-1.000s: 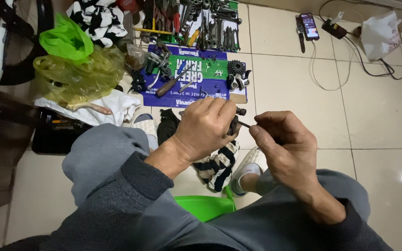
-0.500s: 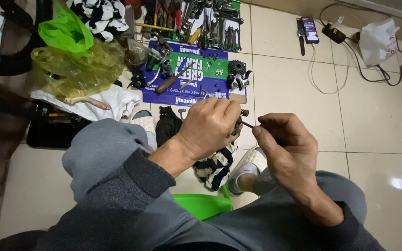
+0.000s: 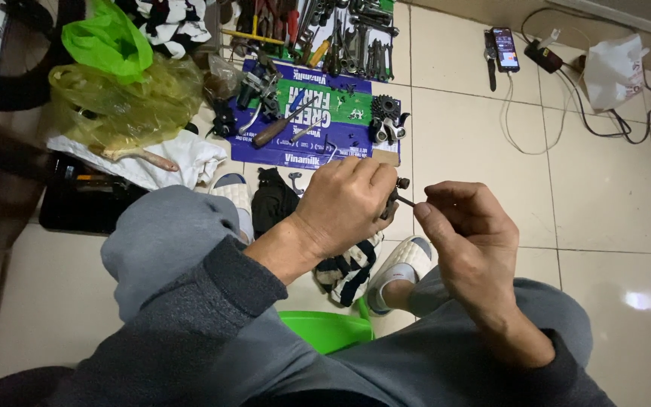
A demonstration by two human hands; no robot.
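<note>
Small dark metal part [image 3: 395,197] sits mid-frame, clasped in the closed left hand [image 3: 344,205], while the right hand [image 3: 467,230] pinches a thin tool [image 3: 407,201] into it.

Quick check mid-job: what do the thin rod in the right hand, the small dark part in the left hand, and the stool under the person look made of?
The thin rod looks like dark metal: slim, straight, dull sheen. The small dark part is probably blackened metal, though mostly hidden by the left hand, so uncertain. The stool looks like plastic: bright green, smooth, softly glossy. The right hand pinches the rod.
</note>
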